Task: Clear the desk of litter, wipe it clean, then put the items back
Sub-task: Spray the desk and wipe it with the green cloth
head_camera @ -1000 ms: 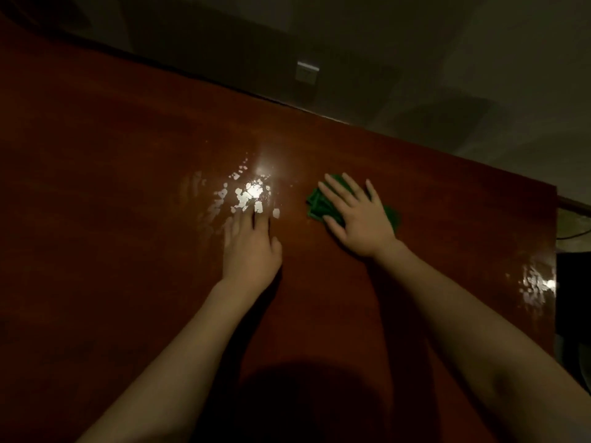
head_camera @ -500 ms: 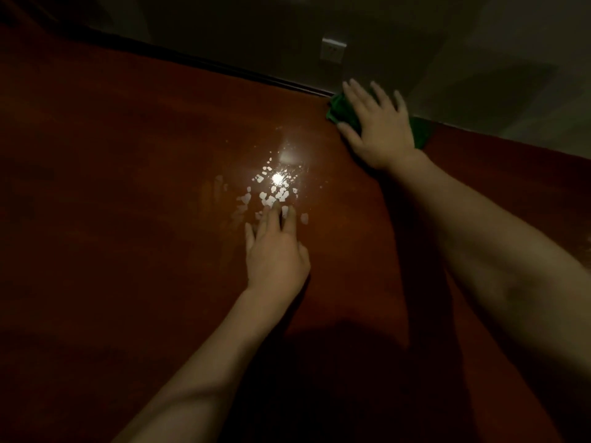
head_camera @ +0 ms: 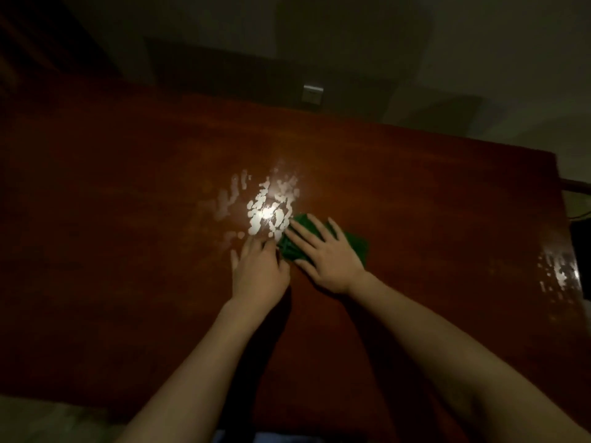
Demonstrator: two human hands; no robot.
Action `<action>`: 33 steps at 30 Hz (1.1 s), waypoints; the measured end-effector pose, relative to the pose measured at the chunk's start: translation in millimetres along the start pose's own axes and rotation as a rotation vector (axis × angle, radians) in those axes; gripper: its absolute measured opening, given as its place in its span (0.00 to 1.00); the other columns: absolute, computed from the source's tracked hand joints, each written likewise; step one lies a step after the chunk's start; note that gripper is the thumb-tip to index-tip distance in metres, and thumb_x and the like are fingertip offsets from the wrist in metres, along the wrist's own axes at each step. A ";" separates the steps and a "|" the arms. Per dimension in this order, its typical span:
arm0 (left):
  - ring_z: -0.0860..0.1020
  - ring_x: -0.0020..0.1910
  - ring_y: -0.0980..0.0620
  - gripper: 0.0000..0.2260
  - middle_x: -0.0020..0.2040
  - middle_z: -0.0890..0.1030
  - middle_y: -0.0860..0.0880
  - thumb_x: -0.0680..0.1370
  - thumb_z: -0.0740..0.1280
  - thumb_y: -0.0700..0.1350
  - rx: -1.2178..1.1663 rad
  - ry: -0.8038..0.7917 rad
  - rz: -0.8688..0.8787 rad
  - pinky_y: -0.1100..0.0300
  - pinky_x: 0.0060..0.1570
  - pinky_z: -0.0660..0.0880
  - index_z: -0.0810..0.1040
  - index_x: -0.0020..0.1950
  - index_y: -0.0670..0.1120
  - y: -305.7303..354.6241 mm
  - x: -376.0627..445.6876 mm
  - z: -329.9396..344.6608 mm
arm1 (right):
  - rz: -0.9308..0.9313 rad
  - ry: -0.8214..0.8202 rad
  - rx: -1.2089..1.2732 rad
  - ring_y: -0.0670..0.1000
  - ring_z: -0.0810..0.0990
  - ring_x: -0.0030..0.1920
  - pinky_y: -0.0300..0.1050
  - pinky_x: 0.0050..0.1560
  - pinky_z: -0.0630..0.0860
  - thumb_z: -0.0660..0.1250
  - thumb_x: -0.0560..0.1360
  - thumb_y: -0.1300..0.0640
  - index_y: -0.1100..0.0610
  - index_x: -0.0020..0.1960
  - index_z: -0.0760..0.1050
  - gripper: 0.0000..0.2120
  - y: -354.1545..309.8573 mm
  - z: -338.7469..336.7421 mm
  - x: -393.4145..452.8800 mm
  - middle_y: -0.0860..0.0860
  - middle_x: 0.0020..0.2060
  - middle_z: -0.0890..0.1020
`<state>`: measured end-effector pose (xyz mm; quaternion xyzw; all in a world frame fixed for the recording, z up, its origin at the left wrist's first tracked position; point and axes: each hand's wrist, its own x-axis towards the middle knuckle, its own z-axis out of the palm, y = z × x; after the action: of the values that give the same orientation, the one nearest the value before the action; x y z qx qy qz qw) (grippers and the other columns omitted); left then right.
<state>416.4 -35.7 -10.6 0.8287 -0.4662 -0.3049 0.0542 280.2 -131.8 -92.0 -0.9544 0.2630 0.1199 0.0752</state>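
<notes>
Reddish-brown wood is forming the bench (head_camera: 128,251), which is filling most of the view under dim light. My right hand (head_camera: 326,254) is lying flat on a folded green cloth (head_camera: 356,246), fingers straight and spread, pressing it against the bench just right of centre. My fingers (head_camera: 315,223) are pointing toward eleven o'clock, and the cloth is showing beyond them and at three o'clock of my knuckles. My left hand (head_camera: 257,270) is resting palm down on the bare wood at nine o'clock of the cloth, fingers straight and close together, holding nothing; whether it is touching the cloth's near edge I cannot tell. Bright patches of glare (head_camera: 270,212) are shining on the wet-looking surface at twelve o'clock of my left hand, just beside the cloth's far corner. A second, fainter patch of reflections (head_camera: 558,273) is glinting near the bench's edge at three o'clock. A pale wall switch plate (head_camera: 312,93) is sitting on the dark wall at twelve o'clock, beyond the bench's far edge.
</notes>
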 end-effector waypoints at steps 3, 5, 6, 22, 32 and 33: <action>0.53 0.76 0.47 0.22 0.75 0.61 0.47 0.81 0.57 0.48 -0.001 -0.050 0.024 0.44 0.74 0.47 0.62 0.75 0.47 -25.8 -38.1 8.3 | 0.016 0.036 -0.002 0.54 0.51 0.75 0.62 0.72 0.50 0.47 0.80 0.39 0.47 0.77 0.49 0.28 -49.5 17.0 -40.2 0.46 0.75 0.54; 0.52 0.76 0.47 0.22 0.76 0.60 0.47 0.81 0.57 0.48 0.015 -0.066 0.036 0.45 0.74 0.47 0.61 0.75 0.47 -46.8 -62.0 13.7 | 0.025 0.040 -0.009 0.54 0.56 0.75 0.62 0.71 0.55 0.48 0.80 0.40 0.47 0.77 0.52 0.28 -81.2 26.7 -64.8 0.45 0.75 0.57; 0.53 0.76 0.47 0.22 0.76 0.60 0.46 0.81 0.57 0.48 0.027 -0.068 0.038 0.45 0.74 0.47 0.62 0.75 0.47 -57.9 -73.5 16.2 | 0.029 0.037 -0.011 0.55 0.58 0.75 0.62 0.72 0.56 0.47 0.80 0.40 0.47 0.77 0.53 0.27 -95.7 31.2 -76.1 0.45 0.75 0.59; 0.59 0.73 0.45 0.22 0.73 0.65 0.45 0.80 0.57 0.49 0.023 -0.135 0.047 0.45 0.72 0.55 0.64 0.74 0.47 -162.6 -152.6 27.4 | -0.226 -0.111 -0.085 0.56 0.51 0.75 0.62 0.70 0.50 0.42 0.81 0.40 0.45 0.78 0.50 0.26 -218.2 61.0 -163.4 0.46 0.76 0.56; 0.60 0.72 0.45 0.20 0.72 0.66 0.45 0.80 0.57 0.48 -0.008 -0.129 0.072 0.47 0.72 0.55 0.66 0.72 0.46 -132.5 -89.8 4.7 | -0.249 -0.084 -0.078 0.55 0.55 0.75 0.63 0.71 0.47 0.47 0.79 0.38 0.47 0.75 0.55 0.27 -179.2 40.6 -87.7 0.47 0.73 0.65; 0.59 0.73 0.44 0.20 0.73 0.65 0.44 0.80 0.57 0.48 -0.003 -0.132 0.068 0.47 0.73 0.54 0.65 0.72 0.46 -129.0 -80.0 0.8 | -0.179 -0.065 -0.049 0.54 0.54 0.75 0.63 0.71 0.49 0.45 0.80 0.38 0.47 0.76 0.53 0.27 -172.3 37.3 -79.0 0.47 0.74 0.63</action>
<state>481.0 101.1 -23.1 0.7904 -0.4960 -0.3579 0.0349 297.0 60.7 -92.7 -0.9712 0.1709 0.1502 0.0708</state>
